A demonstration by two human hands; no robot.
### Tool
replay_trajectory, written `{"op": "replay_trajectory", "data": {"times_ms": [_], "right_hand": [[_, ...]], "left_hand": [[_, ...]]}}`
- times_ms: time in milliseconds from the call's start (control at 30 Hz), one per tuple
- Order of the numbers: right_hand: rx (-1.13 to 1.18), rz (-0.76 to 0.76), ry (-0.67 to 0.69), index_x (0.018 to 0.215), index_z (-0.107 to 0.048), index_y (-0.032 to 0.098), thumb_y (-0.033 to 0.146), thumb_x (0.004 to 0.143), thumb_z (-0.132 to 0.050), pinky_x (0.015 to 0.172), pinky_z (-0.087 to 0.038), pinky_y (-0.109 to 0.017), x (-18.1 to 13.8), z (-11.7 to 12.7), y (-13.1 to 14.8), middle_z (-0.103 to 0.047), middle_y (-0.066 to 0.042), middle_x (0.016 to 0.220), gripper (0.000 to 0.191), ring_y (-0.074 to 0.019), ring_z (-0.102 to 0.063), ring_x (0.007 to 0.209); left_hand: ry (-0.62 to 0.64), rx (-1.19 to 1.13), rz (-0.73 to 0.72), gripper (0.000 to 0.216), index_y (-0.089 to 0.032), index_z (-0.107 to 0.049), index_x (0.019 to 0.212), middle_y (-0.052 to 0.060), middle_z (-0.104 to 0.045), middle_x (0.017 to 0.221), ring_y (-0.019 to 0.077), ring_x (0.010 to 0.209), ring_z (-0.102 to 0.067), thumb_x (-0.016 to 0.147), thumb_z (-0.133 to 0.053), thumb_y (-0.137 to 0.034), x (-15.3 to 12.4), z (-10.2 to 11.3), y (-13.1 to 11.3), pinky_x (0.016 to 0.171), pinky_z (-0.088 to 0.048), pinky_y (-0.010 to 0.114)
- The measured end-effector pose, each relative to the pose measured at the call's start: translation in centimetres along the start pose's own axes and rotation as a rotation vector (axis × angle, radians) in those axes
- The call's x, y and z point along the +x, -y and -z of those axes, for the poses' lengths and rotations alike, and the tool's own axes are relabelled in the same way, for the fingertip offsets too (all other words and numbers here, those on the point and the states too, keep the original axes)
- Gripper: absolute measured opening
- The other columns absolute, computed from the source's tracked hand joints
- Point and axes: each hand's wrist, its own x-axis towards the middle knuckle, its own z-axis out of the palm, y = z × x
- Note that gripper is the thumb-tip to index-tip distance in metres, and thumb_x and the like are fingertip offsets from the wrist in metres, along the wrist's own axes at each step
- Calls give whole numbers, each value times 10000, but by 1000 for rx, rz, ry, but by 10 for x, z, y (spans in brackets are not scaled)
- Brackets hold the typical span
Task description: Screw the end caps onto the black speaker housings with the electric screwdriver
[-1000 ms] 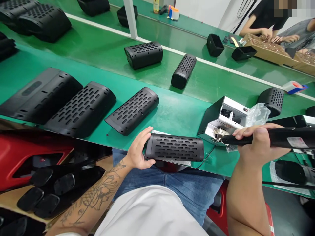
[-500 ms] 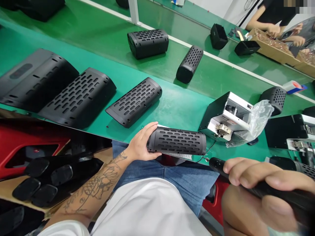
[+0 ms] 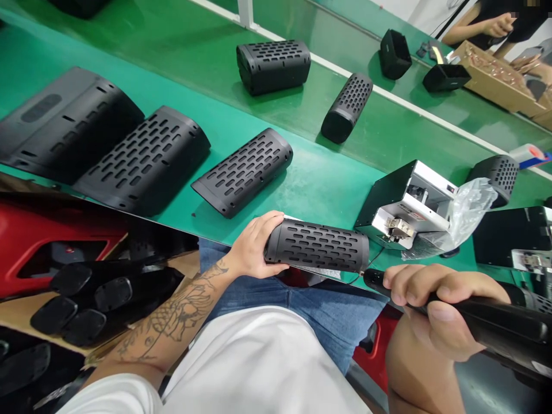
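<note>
matte black housing patterned with rows of oblong slots, black handheld tool, green worktop, black-sided machine with a white and silver front, plain white shirt, faded blue jeans, dark line tattoo on the left forearm, brown carton

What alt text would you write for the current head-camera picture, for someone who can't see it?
A person's left hand grips one end of a black slotted casing on a green table, while the right hand holds a black handheld tool, its tip close to the casing's other end. A black-and-silver machine stands nearby; similar casings lie around.
</note>
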Motion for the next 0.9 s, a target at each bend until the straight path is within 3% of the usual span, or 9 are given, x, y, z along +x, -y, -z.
{"op": "replay_trajectory", "data": {"times_ms": [367,500,633,800,900], "right_hand": [[45,-19,33,1020,-787,272,175,911,-849,501,-641,-403,-8,9,-6,-703,54,655,159,-178,-614,440],[51,22,105,1122,-813,272,201,942,-822,490,-607,-379,-8,14,-9,-680,63,650,193,-164,-580,441],[32,49,188,1090,-780,273,245,979,-836,518,-616,-371,-6,18,-11,-653,78,630,128,-151,-566,429],[54,50,210,1058,-735,261,228,993,-824,538,-609,-366,-7,18,-12,-640,75,642,116,-150,-570,455],[74,79,228,1139,-766,247,213,1005,-803,554,-612,-360,-4,19,-15,-648,73,657,144,-145,-575,469]], "left_hand": [[-4,-2,5,1200,-235,-375,1857,280,-670,1701,531,1554,-721,913,-898,-759,-1,-1,0,1215,-649,679],[-34,-1,-37,1203,-241,-347,1879,278,-684,1681,523,1533,-735,941,-881,-772,1,-1,0,1178,-660,656],[-41,20,-70,1218,-225,-342,1882,295,-684,1669,530,1519,-739,955,-853,-825,3,-1,1,1159,-652,656],[-46,13,-68,1211,-227,-343,1884,291,-688,1662,528,1523,-734,973,-820,-867,2,-2,2,1165,-635,650],[-34,18,-66,1207,-222,-333,1884,295,-681,1670,526,1532,-730,985,-793,-885,2,-2,3,1165,-631,646]]}}
